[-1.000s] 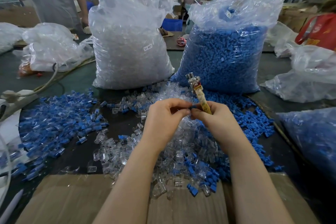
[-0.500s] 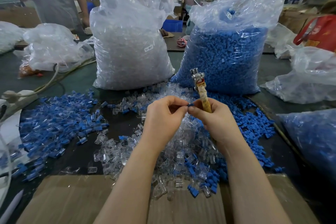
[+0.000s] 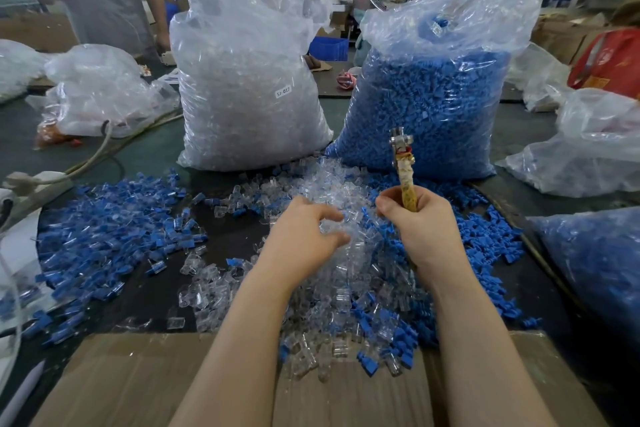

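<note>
In the right hand [image 3: 422,229], gripped tightly by curled fingers: tool [image 3: 403,170], metal head upright above the fist. Just left of it, left hand [image 3: 304,239] loosely open, fingertips touching the clear plastic pieces [image 3: 353,270] heaped beneath it on the bench [image 3: 228,239].

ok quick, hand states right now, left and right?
Left hand: open, fingers loosely curled over the clear parts, nothing gripped.
Right hand: closed round the taped tool.
</note>
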Available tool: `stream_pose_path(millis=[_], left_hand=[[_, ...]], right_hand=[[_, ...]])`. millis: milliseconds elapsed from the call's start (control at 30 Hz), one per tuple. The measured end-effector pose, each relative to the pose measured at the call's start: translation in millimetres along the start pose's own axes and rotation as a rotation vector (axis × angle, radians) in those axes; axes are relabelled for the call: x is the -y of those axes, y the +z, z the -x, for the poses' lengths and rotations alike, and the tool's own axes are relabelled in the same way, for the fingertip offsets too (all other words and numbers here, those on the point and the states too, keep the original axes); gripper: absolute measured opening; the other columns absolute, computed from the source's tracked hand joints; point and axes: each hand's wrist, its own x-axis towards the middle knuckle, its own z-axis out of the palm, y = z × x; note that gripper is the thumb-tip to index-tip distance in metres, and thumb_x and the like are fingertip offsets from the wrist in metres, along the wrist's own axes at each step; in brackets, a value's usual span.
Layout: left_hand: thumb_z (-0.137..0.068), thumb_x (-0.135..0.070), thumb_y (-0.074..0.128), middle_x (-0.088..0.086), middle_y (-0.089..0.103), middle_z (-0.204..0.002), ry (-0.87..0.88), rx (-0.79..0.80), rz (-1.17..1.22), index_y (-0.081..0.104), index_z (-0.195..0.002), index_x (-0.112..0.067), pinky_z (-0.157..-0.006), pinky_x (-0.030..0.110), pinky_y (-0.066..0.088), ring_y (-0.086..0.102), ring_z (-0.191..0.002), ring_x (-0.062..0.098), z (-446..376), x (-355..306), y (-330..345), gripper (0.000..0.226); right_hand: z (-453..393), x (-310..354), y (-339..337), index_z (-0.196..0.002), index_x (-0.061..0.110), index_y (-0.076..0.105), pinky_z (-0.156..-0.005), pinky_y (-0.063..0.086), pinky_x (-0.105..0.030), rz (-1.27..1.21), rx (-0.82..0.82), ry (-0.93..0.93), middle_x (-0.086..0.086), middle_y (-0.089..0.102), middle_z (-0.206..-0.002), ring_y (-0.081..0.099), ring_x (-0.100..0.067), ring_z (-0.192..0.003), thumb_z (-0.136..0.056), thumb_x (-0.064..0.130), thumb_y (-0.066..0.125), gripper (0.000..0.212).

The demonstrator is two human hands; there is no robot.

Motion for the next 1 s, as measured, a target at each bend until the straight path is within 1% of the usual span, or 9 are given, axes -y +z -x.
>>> stream_pose_path(millis=[133,233,333,467,533,633,733,900,1000], left_hand=[[-0.089,-0.031,0.070,-0.005,0.048,-0.115,-0.034,-0.047,-0.074,0.073,-0.102,-0.028,-0.079,0.027,0.045,0.056,-0.091,0.013,-2,-1,4,0.013],[-0.090,-0.029,0.069,-0.012,0.052,-0.089,-0.007,-0.110,-0.084,0.075,-0.093,-0.026,-0.065,0.016,0.040,0.053,-0.073,0.002,-2,0,5,0.008],[-0.092,-0.032,0.066,-0.021,0.055,-0.067,0.004,-0.171,-0.003,0.075,-0.090,-0.027,-0.048,0.004,0.034,0.052,-0.059,-0.006,-1,-3,5,0.011],[-0.089,-0.036,0.070,-0.012,0.069,-0.063,-0.063,-0.280,0.337,0.070,-0.073,-0.033,-0.057,0.017,0.046,0.063,-0.059,0.005,-2,-6,3,0.016],[-0.088,-0.034,0.072,-0.008,0.070,-0.062,-0.104,-0.287,0.513,0.071,-0.072,-0.028,-0.059,0.023,0.054,0.065,-0.057,0.011,-2,-8,2,0.017],[-0.087,-0.029,0.074,-0.006,0.065,-0.055,-0.152,-0.261,0.706,0.074,-0.077,-0.018,-0.052,0.015,0.049,0.056,-0.048,0.002,-2,-11,1,0.014],[-0.086,-0.023,0.076,-0.004,0.067,-0.057,-0.165,-0.227,0.833,0.074,-0.082,-0.010,-0.053,0.013,0.049,0.059,-0.051,0.002,0,-11,1,0.013],[-0.081,-0.015,0.078,0.000,0.074,-0.069,-0.185,-0.192,0.938,0.076,-0.079,-0.015,-0.063,0.020,0.054,0.069,-0.065,0.008,1,-12,0,0.003],[-0.078,-0.004,0.078,-0.001,0.074,-0.071,-0.186,-0.216,0.927,0.076,-0.078,-0.015,-0.068,0.022,0.055,0.068,-0.069,0.010,1,-13,1,0.011]], right_hand=[[0,-2,0,-0.081,0.022,0.068,-0.054,0.044,-0.009,0.054,0.022,-0.048,-0.002,0.063,-0.075,0.052,-0.009,-0.065,-0.090,0.013,0.069,0.013],[-1,-5,2,-0.080,0.024,0.067,-0.050,0.041,-0.011,0.104,0.012,-0.088,0.006,0.059,-0.066,0.046,-0.001,-0.053,-0.089,0.014,0.069,0.014],[-2,-8,3,-0.081,0.025,0.066,-0.053,0.041,-0.016,0.145,0.002,-0.107,0.010,0.059,-0.064,0.047,0.000,-0.051,-0.088,0.018,0.070,0.011],[-2,-7,4,-0.079,0.024,0.065,-0.051,0.040,-0.011,0.128,0.012,-0.154,0.013,0.059,-0.060,0.047,0.001,-0.051,-0.088,0.015,0.071,0.014],[-1,-6,5,-0.078,0.024,0.064,-0.050,0.039,-0.010,0.117,0.029,-0.181,0.018,0.057,-0.056,0.046,0.001,-0.051,-0.089,0.014,0.070,0.016],[0,-5,7,-0.079,0.024,0.063,-0.049,0.038,-0.010,0.111,0.049,-0.214,0.019,0.054,-0.055,0.043,0.001,-0.049,-0.090,0.013,0.068,0.016],[1,-5,8,-0.080,0.026,0.063,-0.051,0.039,-0.012,0.099,0.056,-0.230,0.019,0.055,-0.056,0.043,0.000,-0.051,-0.090,0.014,0.069,0.016],[2,-4,9,-0.083,0.028,0.062,-0.054,0.042,-0.012,0.085,0.045,-0.252,0.015,0.057,-0.062,0.046,0.000,-0.055,-0.089,0.016,0.070,0.015],[4,-1,10,-0.084,0.029,0.062,-0.063,0.049,-0.020,0.084,0.027,-0.272,0.008,0.063,-0.074,0.055,-0.008,-0.064,-0.088,0.017,0.072,0.016]])
